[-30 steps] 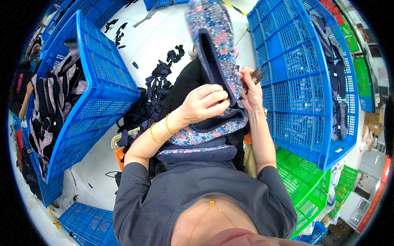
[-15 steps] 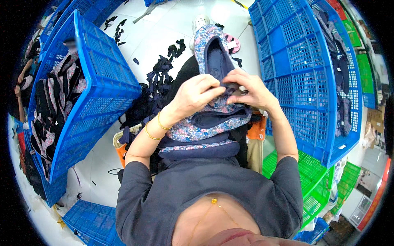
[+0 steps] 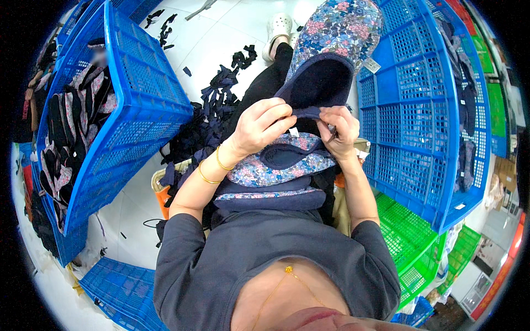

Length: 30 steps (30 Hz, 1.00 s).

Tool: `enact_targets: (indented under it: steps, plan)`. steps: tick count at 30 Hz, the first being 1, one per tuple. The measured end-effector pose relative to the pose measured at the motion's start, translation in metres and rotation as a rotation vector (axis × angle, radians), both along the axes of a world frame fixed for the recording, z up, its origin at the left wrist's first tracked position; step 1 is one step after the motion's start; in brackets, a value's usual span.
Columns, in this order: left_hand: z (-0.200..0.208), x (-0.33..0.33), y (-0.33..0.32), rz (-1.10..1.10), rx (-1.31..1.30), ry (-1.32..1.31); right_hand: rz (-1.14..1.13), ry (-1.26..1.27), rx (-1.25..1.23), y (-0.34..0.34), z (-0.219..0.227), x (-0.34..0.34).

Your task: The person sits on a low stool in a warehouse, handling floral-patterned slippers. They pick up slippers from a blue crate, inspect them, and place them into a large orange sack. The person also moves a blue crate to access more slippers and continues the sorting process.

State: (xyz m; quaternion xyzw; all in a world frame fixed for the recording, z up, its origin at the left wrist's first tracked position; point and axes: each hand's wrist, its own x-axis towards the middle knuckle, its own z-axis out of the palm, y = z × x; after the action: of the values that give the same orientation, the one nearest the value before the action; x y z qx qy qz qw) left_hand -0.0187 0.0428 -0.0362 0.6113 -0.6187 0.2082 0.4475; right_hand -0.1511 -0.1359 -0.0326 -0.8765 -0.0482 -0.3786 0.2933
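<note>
A blue and pink floral slipper (image 3: 338, 30) with a dark navy lining is raised in front of me, toe pointing away. My left hand (image 3: 264, 122) pinches its navy heel edge from the left. Opposite, my right hand (image 3: 339, 129) has its fingers closed on the same edge, with a small dark bit by the fingertips. A white tag (image 3: 371, 65) sticks out at the slipper's right side. Under my hands, more matching floral slippers (image 3: 259, 172) lie stacked on my lap, the lowest with a thick navy sole (image 3: 270, 201).
At left stands a tilted blue crate (image 3: 146, 71) packed with dark and pink floral pieces (image 3: 77, 121). A large blue crate (image 3: 400, 110) rises at right, with green crates (image 3: 403, 226) below it. Dark fabric scraps (image 3: 218, 91) litter the white floor.
The slipper has tipped up and come closer, showing its floral toe and dark opening. Both hands now hold its heel edge, and the right hand has moved slightly down.
</note>
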Motion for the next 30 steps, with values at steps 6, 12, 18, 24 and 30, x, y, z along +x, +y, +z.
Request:
enact_targets:
  steps: [6,12,18,24,30]
  plan:
    - [0.012,-0.008,-0.005,-0.001,0.225,0.467,-0.013,0.033,-0.210,-0.005,-0.006,-0.006]
    - [-0.001,-0.005,-0.005,0.001,0.404,0.456,0.046,0.094,-0.346,0.000,-0.019,-0.009]
    - [-0.008,-0.003,0.002,-0.039,0.432,0.580,0.069,0.195,-0.283,0.011,-0.018,-0.006]
    - [-0.011,-0.007,0.006,0.055,0.447,0.627,0.101,0.418,-0.106,0.014,-0.015,-0.004]
    - [-0.018,-0.014,0.010,0.116,0.525,0.458,0.315,0.723,0.789,-0.031,0.009,0.042]
